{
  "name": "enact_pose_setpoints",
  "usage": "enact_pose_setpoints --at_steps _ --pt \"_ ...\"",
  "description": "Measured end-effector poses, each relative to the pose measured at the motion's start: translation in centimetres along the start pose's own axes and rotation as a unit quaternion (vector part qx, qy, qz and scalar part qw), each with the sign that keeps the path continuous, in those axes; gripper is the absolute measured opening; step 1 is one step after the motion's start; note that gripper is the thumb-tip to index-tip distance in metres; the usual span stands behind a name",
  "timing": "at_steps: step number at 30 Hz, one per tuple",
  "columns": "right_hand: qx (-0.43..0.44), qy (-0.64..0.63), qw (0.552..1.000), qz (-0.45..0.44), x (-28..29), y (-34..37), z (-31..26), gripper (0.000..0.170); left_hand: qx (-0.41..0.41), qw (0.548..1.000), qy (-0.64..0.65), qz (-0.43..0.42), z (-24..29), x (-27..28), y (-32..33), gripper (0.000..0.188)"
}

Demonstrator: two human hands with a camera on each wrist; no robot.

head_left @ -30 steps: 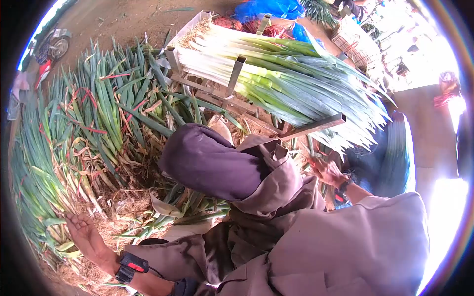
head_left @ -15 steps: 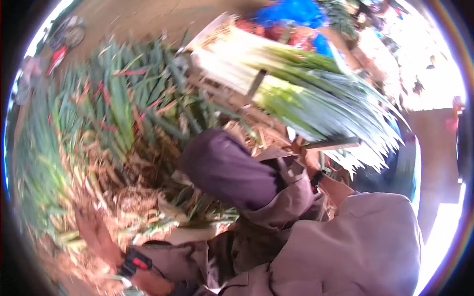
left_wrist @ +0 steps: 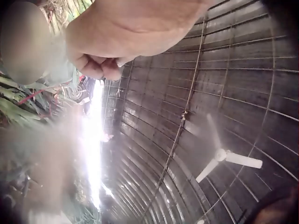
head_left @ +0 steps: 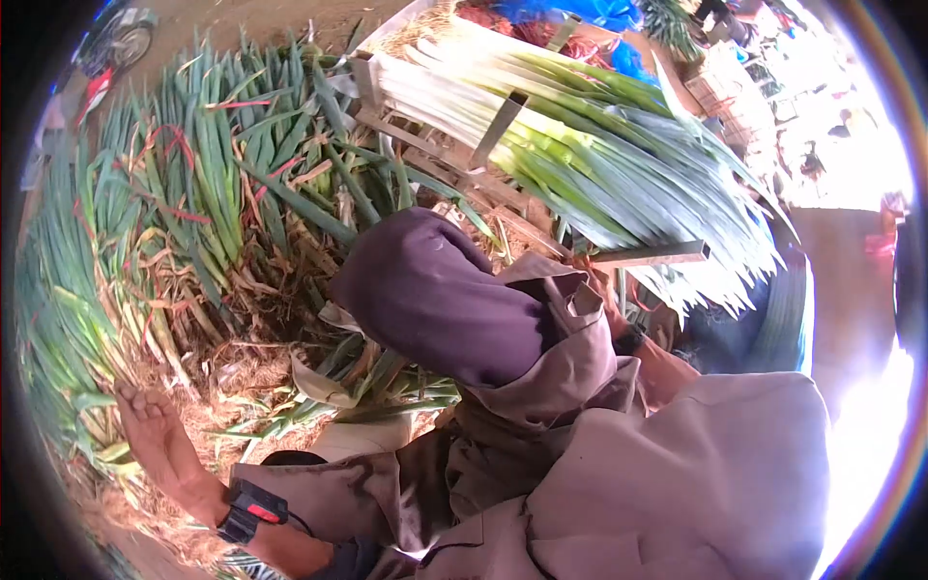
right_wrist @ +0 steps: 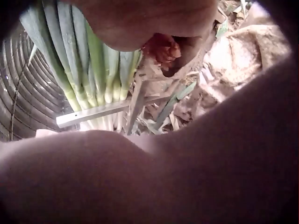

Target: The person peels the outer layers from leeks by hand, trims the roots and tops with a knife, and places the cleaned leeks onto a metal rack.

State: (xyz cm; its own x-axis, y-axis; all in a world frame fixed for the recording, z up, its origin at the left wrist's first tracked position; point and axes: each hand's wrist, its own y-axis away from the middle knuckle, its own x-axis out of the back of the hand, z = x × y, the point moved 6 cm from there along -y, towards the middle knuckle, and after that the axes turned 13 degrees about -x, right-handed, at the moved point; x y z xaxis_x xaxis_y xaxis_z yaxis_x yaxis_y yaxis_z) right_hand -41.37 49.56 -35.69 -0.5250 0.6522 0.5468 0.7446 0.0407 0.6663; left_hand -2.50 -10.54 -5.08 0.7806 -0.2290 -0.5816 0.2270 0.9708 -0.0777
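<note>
In the head view my left hand (head_left: 159,445) is held palm up, its fingers loosely bent, beside the roots and lower stalks of the green onions (head_left: 77,338) at the left. Nothing shows in its palm. My right hand (head_left: 604,295) reaches past the raised knee to the near end of the metal rack (head_left: 648,255), partly hidden by the trouser leg. Trimmed green onions (head_left: 580,145) lie side by side on this rack, white ends away to the left. Something reddish (right_wrist: 162,50) shows under the right hand in the right wrist view; I cannot tell whether it is held.
Untrimmed green onions with red ties (head_left: 184,213) stand crowded at the left. Dry roots and peeled leaves (head_left: 261,377) litter the ground. My raised knee (head_left: 425,290) stands between the hands. Blue plastic (head_left: 633,60) and a crate (head_left: 730,92) lie beyond the rack.
My right hand has moved forward to the rack's near bar and is now partly behind the knee. The left hand has stayed nearly still. The head view has shifted slightly.
</note>
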Motion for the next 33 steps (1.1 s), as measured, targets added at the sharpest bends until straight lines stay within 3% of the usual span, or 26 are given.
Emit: enact_pose_setpoints --at_steps 7,10,12,14,16,17,19,20,21,22,23,24,25,27,29,30,31,32,33 --pt "-0.028 -0.077 0.996 -0.043 -5.5 -0.4 -0.7 0.045 -0.008 0.998 -0.038 0.055 -0.2 0.2 0.0 0.022" --pt "-0.040 -0.114 0.991 -0.059 -8.1 -0.7 -1.0 0.046 -0.001 1.000 -0.017 0.013 0.4 0.0 0.4 0.021" --pt "-0.048 -0.136 0.987 -0.063 -9.0 -0.9 -0.9 0.046 0.008 0.998 -0.006 -0.063 0.2 -1.0 0.9 0.023" --pt "-0.059 -0.161 0.984 -0.057 -8.8 -1.4 -0.6 0.047 -0.040 0.976 -0.211 0.046 0.5 -1.6 2.1 0.029" --pt "-0.074 -0.197 0.976 -0.050 -8.2 -2.1 -0.3 0.048 0.007 0.994 -0.103 0.035 0.1 0.2 0.7 0.029" --pt "-0.082 -0.219 0.971 -0.048 -8.5 -2.7 -0.4 0.048 0.013 0.995 -0.094 0.024 -0.5 -1.4 0.7 0.029" --pt "-0.090 -0.269 0.958 -0.037 -9.1 -3.9 -0.7 0.049 0.098 0.987 0.127 0.021 -1.7 -4.6 2.1 0.035" --pt "-0.087 -0.291 0.952 -0.032 -9.1 -5.1 -1.2 0.049 0.098 0.987 0.126 0.016 -2.0 -3.2 1.1 0.035" --pt "-0.083 -0.316 0.945 -0.019 -9.3 -6.2 -1.8 0.049 0.067 0.998 0.008 -0.020 -2.2 -0.2 -0.6 0.029" --pt "-0.071 -0.336 0.939 -0.003 -8.9 -7.5 -2.1 0.050 0.036 0.992 -0.109 -0.056 -2.1 1.1 -1.7 0.035" --pt "-0.055 -0.343 0.937 0.033 -8.1 -9.9 -1.6 0.050 0.019 0.994 -0.097 -0.036 -2.4 -0.5 -1.0 0.035" --pt "-0.046 -0.294 0.951 0.081 -6.9 -12.0 -0.9 0.051 0.018 0.995 -0.092 -0.042 -2.6 -1.0 -1.2 0.035" --pt "-0.130 0.062 0.956 0.256 -4.9 -10.6 -1.6 0.044 0.029 0.996 -0.081 -0.015 -2.9 -1.0 -1.6 0.032" --pt "0.076 0.048 0.993 0.081 -3.0 -5.9 -6.7 0.036 0.030 0.997 -0.074 0.017 -3.6 -1.5 -1.6 0.030" --pt "0.268 0.052 0.962 -0.033 1.3 3.4 -14.7 0.031 0.047 0.997 -0.062 -0.007 -4.3 -1.9 -2.1 0.032" --pt "0.331 0.074 0.940 -0.042 4.2 7.5 -18.6 0.030 0.061 0.996 -0.050 -0.029 -4.8 -2.6 -2.4 0.034" --pt "0.316 0.137 0.938 -0.044 7.5 9.4 -21.8 0.032 0.054 0.994 -0.090 0.016 -5.1 -4.2 -1.6 0.032" --pt "0.303 0.200 0.931 -0.047 10.8 11.4 -25.0 0.037 0.056 0.995 -0.087 0.007 -5.8 -4.1 -2.2 0.032" --pt "0.394 0.181 0.901 0.020 14.1 13.1 -28.2 0.035 0.074 0.994 -0.083 -0.021 -6.9 -3.3 -3.1 0.031"
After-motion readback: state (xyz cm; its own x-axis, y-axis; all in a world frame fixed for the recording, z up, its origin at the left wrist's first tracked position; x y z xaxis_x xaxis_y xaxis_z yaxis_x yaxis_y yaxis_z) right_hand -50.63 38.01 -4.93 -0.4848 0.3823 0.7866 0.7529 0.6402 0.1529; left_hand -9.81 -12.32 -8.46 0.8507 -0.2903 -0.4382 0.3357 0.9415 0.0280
